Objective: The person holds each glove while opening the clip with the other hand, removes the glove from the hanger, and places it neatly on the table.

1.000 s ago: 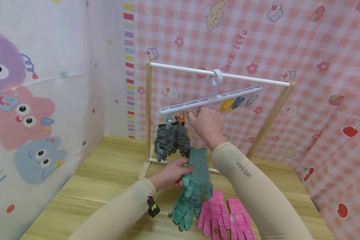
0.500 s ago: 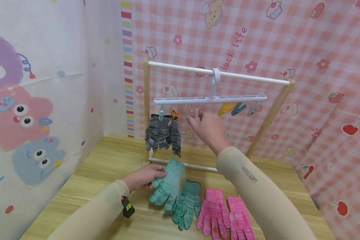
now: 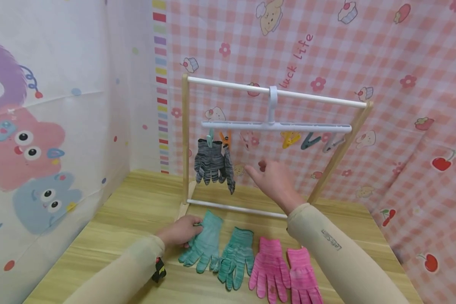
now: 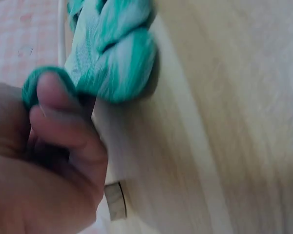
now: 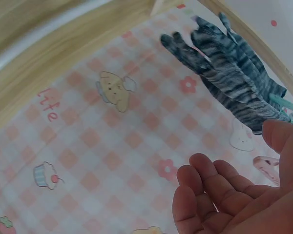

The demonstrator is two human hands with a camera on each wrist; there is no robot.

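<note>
Left hand (image 3: 180, 230) pinches the cuff edge of the left teal glove (image 3: 208, 238) between thumb and fingers. Glove is low at the front of the table, its fingers next to the other teal glove (image 3: 236, 258); can't tell if it's fully off the wood. Right hand (image 3: 275, 179) holds nothing: fingers loosely bent, thumb apart, just below the pink clip (image 3: 247, 140).

Step looks like offering the cuff up to a clip. I'd grip near one cuff corner, keep the hem flat and leave room for the clip to bite. Squeeze the pink clip with the right hand, feed the hem well in, release gently. White hanger (image 3: 311, 127) hangs from one hook, so it'll likely swing if tugged. Watch the grey striped glove (image 3: 210, 162) under the mint clip (image 3: 210, 137); avoid bumping it.

Surface: pale wood-grain table (image 3: 144, 198), two pink gloves (image 3: 270, 268) at the front right. Room: pink gingham backdrop (image 3: 368, 46) behind the rack, white cartoon-monster sheet (image 3: 87, 46) on the left
</note>
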